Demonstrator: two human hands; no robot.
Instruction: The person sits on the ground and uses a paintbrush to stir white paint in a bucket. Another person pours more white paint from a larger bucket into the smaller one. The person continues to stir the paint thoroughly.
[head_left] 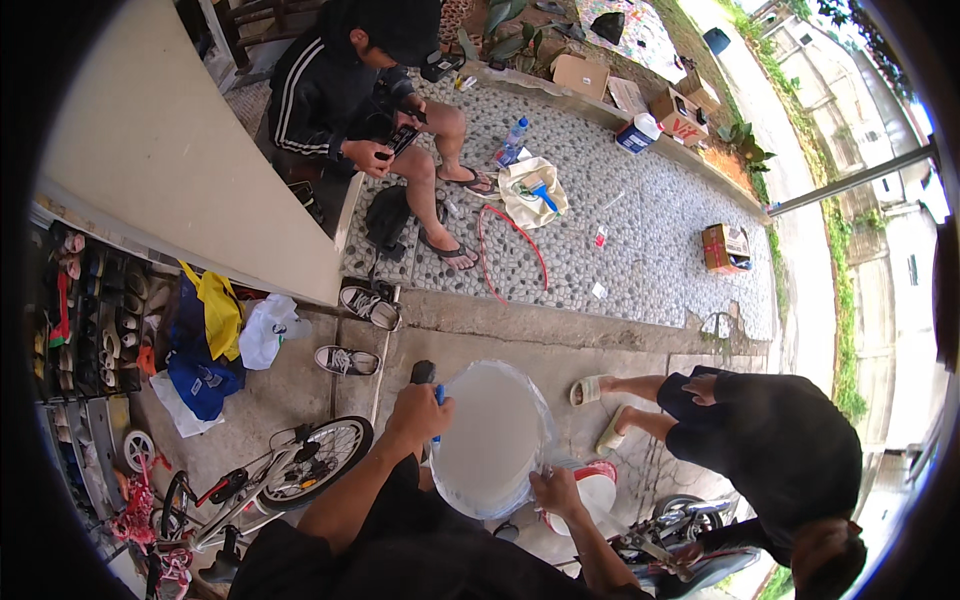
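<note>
In front of me is a round, off-white disc [490,432] with crinkled clear plastic around its edge. I cannot tell whether it is a lid or the top of a filled tub. At its left edge my left hand [422,415] is closed around a slim blue tool [440,394], whose kind is unclear. My right hand [556,494] grips the disc's lower right edge with closed fingers. Just beyond that hand, partly covered, stands a white bucket with a red rim [597,470].
A bicycle [315,462] lies left, near canvas shoes [348,360], bags [213,315] and a shoe rack [115,335]. One person [350,90] sits ahead; another [780,430] bends at right beside a motorcycle [690,515]. Pebbled paving holds a cloth with a blue brush [544,197] and a red hose [483,240].
</note>
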